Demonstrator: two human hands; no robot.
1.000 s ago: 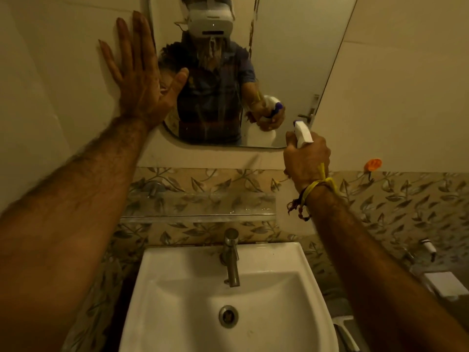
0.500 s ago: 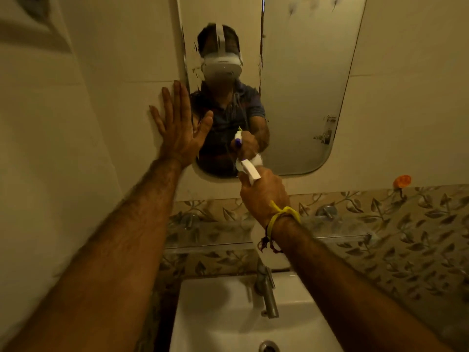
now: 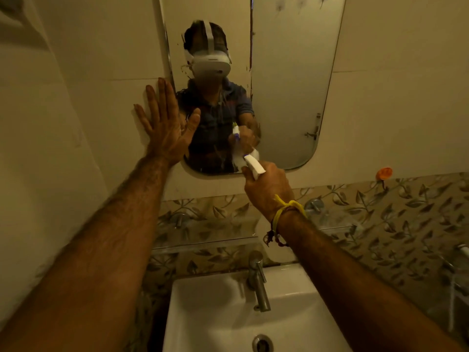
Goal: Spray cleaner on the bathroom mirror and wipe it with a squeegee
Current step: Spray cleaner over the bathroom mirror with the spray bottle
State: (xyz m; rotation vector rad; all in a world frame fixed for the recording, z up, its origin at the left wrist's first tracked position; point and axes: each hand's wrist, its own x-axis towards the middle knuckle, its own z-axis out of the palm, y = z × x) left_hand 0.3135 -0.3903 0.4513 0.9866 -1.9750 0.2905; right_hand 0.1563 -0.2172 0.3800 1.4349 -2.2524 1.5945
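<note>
mirror (image 3: pixel 286 97) streaked, smudged near top, rounded lower corners

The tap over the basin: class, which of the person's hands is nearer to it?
Right. The right hand, gripping the spray bottle, is above the tap; the left hand lies flat on the wall by the mirror, higher and further left.

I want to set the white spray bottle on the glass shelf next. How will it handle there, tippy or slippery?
The spray bottle is mostly hidden in the right hand, so its base can't be judged. It's held one-handed, so probably light. The glass shelf looks narrow and smooth, so it may slide or tip if nudged.
</note>
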